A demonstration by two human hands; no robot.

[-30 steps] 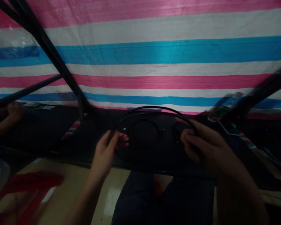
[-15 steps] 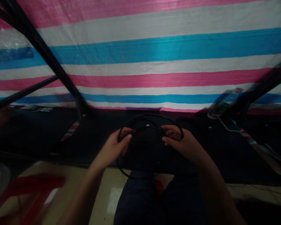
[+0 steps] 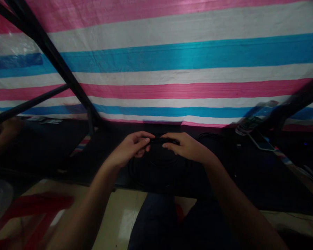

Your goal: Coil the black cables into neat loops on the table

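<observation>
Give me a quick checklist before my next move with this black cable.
Both hands on the cable: left hand and right hand pinch the black cable: ok.
Coil free of knots: the lower coil is too dark to judge: cannot tell.
Cable ends located: no connector shows clearly: cannot tell.
Water bottle apart from the hands: ok.
Phone apart from the hands: ok.

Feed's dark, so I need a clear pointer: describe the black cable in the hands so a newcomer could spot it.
Below the pink, white and blue striped tarp lies a dark table. Near its middle, the left hand and right hand meet over a black cable. It is the one gripped by both hands, not the dark loop lying further right.
</observation>
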